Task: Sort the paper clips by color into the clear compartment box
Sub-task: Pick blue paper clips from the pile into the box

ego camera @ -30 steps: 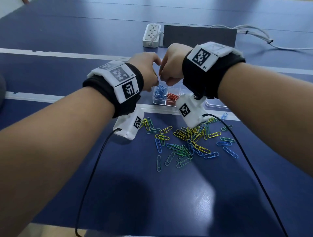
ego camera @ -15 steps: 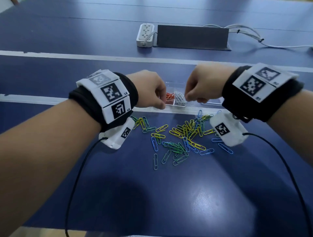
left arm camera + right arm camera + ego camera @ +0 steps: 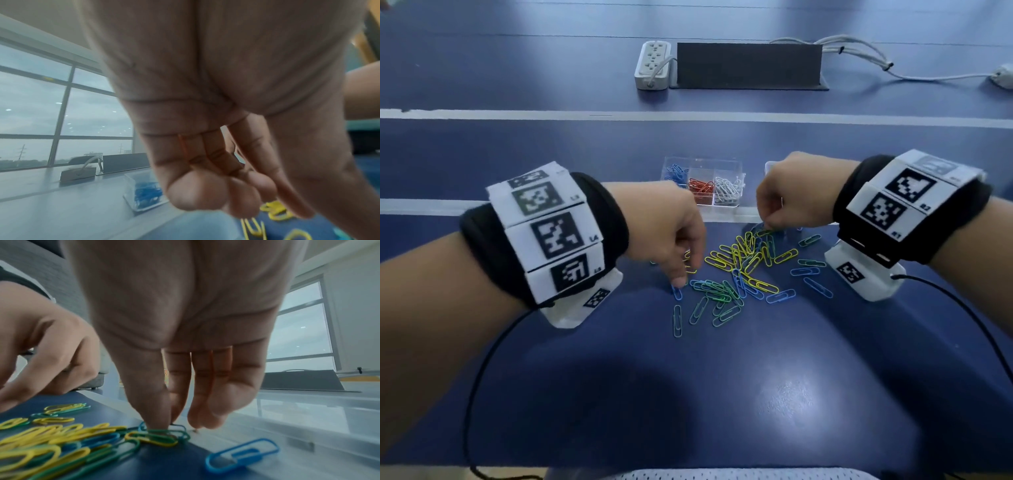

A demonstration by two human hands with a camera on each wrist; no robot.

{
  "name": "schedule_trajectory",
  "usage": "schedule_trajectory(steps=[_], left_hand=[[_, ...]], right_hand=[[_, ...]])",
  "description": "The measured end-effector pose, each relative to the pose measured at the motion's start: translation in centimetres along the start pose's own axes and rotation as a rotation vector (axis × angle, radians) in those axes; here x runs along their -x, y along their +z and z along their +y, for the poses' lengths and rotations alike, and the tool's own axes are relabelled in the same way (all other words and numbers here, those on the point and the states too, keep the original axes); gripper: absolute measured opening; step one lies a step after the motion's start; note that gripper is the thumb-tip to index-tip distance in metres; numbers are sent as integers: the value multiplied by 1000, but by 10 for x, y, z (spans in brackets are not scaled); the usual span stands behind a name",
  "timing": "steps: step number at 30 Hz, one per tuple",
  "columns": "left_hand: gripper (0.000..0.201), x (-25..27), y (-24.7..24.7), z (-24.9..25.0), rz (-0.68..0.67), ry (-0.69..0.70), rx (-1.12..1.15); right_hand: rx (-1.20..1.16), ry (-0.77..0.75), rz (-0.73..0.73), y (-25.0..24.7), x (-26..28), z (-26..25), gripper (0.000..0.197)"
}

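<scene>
The clear compartment box point(image 3: 726, 164) stands beyond the pile and holds blue, red and white clips in separate cells; its blue cell shows in the left wrist view point(image 3: 131, 194). Loose yellow, green and blue paper clips point(image 3: 743, 270) lie scattered on the blue table. My left hand point(image 3: 677, 279) reaches down at the pile's left edge, thumb and forefinger tips on a blue clip point(image 3: 677, 294), other fingers curled. My right hand point(image 3: 767, 229) is at the pile's far edge; its thumb and forefinger point(image 3: 156, 420) pinch a green clip point(image 3: 170, 433) lying on the table.
A clear lid point(image 3: 308, 415) lies right of the box, partly behind my right hand. A white power strip point(image 3: 653, 65), a dark upright panel point(image 3: 748, 65) and cables point(image 3: 859, 51) sit at the far side. A lone blue clip point(image 3: 242, 456) lies near the lid.
Both hands have come back from above the box and dropped to the pile, the left to its near-left edge, the right to its far edge. The box is now uncovered.
</scene>
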State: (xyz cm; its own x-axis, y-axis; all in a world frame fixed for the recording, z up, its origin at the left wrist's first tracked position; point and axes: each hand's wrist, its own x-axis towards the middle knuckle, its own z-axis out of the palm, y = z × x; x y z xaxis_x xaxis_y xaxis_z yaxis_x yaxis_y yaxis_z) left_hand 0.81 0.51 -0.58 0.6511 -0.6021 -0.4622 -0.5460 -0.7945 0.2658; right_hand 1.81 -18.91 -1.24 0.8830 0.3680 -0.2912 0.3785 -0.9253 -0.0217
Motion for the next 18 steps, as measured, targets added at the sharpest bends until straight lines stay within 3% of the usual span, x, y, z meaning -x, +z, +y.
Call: schedule_trajectory(steps=[3,7,11,18], left_hand=[[29,4,8,-1,-39,-18,-85],[17,5,14,-4,-10,-24,-123],[10,10,16,-3,13,-1,-148],[4,10,16,6,67,54,-149]], right_hand=[[2,-24,-9,0,3,-2,11],[-126,-80,24,-2,10,-6,10],[-140,-93,6,-2,22,-9,25],[-191,-118,-46,8,51,-19,13]])
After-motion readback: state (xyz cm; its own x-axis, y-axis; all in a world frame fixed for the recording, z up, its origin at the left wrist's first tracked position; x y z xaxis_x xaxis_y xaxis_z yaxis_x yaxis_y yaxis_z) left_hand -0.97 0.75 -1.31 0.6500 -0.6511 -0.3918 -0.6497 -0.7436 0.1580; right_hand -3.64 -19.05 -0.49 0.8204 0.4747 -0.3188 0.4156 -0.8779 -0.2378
